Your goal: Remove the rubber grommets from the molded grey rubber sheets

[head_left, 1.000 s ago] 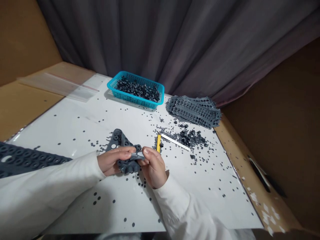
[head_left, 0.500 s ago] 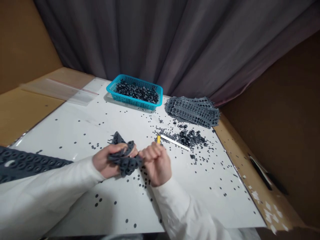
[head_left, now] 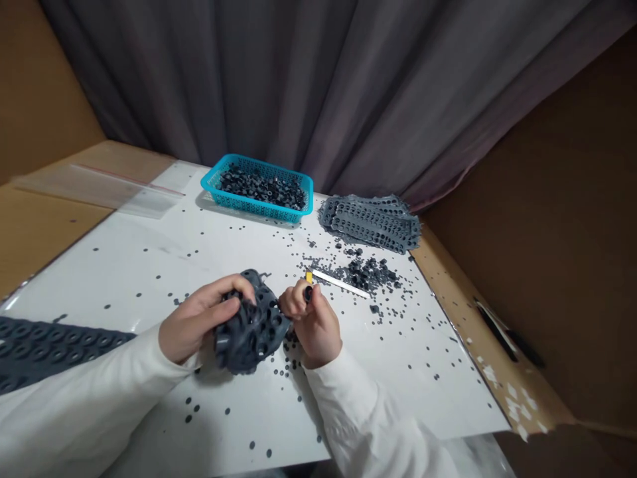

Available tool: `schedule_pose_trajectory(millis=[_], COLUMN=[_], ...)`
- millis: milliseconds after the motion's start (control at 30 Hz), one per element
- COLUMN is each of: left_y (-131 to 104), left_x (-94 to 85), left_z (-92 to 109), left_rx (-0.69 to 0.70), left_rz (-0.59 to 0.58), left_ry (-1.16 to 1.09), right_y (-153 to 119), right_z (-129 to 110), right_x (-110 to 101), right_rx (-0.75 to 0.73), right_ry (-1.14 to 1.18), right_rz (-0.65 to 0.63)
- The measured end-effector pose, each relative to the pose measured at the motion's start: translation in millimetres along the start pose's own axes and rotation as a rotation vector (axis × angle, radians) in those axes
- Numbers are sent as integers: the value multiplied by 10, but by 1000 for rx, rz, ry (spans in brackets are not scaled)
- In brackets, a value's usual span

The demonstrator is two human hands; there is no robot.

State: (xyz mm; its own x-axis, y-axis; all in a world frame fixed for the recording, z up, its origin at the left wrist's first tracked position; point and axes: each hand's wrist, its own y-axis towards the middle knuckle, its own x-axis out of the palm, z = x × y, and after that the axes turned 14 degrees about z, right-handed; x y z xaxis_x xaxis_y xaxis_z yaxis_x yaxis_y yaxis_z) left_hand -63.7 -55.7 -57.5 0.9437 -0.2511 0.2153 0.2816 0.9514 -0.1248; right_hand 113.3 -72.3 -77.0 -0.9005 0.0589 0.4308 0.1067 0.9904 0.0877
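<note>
My left hand (head_left: 196, 318) grips a crumpled dark grey rubber sheet (head_left: 251, 332) with rows of round holes, thumb and fingers pressed into its folds. Close against the sheet's right edge is my right hand (head_left: 316, 325), its fingers curled. A small black rubber ring (head_left: 308, 293) shows between its thumb and forefinger. Whether the other fingers also hold the sheet's edge, I cannot tell. Just beyond the right hand lies a white stick-like tool (head_left: 341, 284) with a yellow end (head_left: 309, 275).
A blue basket (head_left: 256, 211) full of small black pieces stands at the back. Stacked perforated sheets (head_left: 371, 222) and a loose pile of black pieces (head_left: 371, 273) lie to the right. Another ringed sheet (head_left: 54, 348) is at left, near a plastic bag (head_left: 124, 192). Small discs dot the white surface.
The crumpled sheet has been turned and opened out somewhat in my left hand. My right thumb has lifted, and a black ring now shows in the right hand. The view has shifted slightly.
</note>
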Motion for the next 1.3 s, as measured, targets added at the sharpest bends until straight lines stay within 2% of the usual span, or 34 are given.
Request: schedule_pose_trajectory(millis=[100,300,567,733,1000,1133,1200,1300], left_y=[-3,7,46,23,38,59,67,76], left_x=[-7,-21,-40,9,53,65,72,87], left_z=[2,31,10,-27,-60,-76,-87,-104], left_rx=[106,218,279,280,35,-211,-328,-340], left_rz=[107,201,292,305,290,208,180,186], left_ry=[116,306,347,223,-5,-97,-119,-109], right_y=[8,32,31,27,61,104,119,116], right_z=[0,-21,-35,-65,-130,-152,-188,-249], right_x=[-42,-88,-88,-98,-149,-213,-231,-230], right_rx=[-34,-32,2,57,287,385,419,414], right_ry=[10,68,45,77,228,239,249,240], right_rz=[0,-10,31,106,221,307,294,232])
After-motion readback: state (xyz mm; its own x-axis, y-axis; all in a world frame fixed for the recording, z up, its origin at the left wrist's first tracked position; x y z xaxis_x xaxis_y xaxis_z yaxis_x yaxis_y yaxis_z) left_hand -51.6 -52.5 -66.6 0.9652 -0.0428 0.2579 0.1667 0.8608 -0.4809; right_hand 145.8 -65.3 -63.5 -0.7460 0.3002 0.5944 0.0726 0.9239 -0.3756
